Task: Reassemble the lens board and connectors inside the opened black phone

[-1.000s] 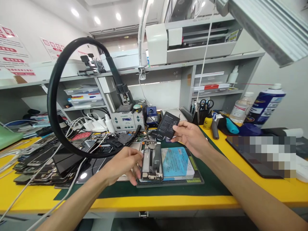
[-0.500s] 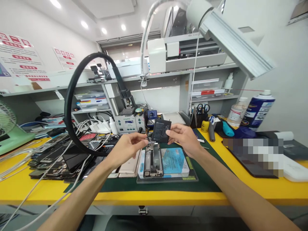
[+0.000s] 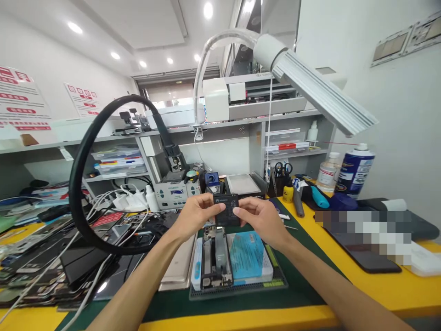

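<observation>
A flat black phone battery (image 3: 226, 216) with small pale print is held upright between my two hands. My left hand (image 3: 199, 212) pinches its left edge, thumb on the printed face. On the right edge, my right hand (image 3: 257, 216) grips it the same way. Below the battery lies an opened phone (image 3: 216, 264) with its inner frame and flex cable showing. That phone rests on a white and blue box (image 3: 250, 257), which sits on a dark perforated mat (image 3: 280, 278). Fingers behind the battery are partly hidden.
Stacked phones and parts (image 3: 62, 266) crowd the left, with a gold phone (image 3: 177, 269) beside the box. A black hose (image 3: 74, 193) arches over them from the soldering station (image 3: 175, 193). To the right stand a spray can (image 3: 354, 172) and a bottle (image 3: 329, 172); a lamp (image 3: 324, 92) hangs above.
My left hand has risen from near the opened phone and taken the battery's left edge. The battery now faces me more squarely, held by both hands. The camera view has tilted and shifted.
</observation>
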Demonstrator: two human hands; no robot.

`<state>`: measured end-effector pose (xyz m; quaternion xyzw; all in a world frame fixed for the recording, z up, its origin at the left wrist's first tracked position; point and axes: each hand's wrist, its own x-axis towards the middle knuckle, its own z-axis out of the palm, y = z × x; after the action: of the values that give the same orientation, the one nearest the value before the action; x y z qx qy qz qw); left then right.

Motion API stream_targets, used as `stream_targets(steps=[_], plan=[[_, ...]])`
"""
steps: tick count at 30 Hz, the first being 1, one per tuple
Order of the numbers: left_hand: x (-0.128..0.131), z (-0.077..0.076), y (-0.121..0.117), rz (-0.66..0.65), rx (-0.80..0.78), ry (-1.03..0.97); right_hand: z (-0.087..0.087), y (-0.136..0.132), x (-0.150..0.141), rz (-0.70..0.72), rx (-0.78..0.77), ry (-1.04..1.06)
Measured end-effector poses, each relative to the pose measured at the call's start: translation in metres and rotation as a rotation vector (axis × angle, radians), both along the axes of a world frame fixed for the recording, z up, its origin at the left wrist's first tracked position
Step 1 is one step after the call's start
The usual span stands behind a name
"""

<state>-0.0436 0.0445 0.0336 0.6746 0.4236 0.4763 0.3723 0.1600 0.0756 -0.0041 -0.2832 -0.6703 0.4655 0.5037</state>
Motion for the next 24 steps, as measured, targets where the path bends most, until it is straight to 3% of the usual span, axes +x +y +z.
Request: stream_targets(steps=[9, 20, 24], plan=[[-0.001, -0.018, -0.004, 0.017, 0.073, 0.059, 0.004, -0.005, -0.001, -0.058, -0.013, 0.020], [-0.006, -0.023, -0.017, 0.088, 0.298, 0.132, 0.007, -0.016, -0.005, -0.077, -0.012, 0.013], [-0.004, -0.025, -0.017, 0.085, 0.446, 0.126, 0.010, -0.021, -0.003, -0.074, 0.015, -0.016]])
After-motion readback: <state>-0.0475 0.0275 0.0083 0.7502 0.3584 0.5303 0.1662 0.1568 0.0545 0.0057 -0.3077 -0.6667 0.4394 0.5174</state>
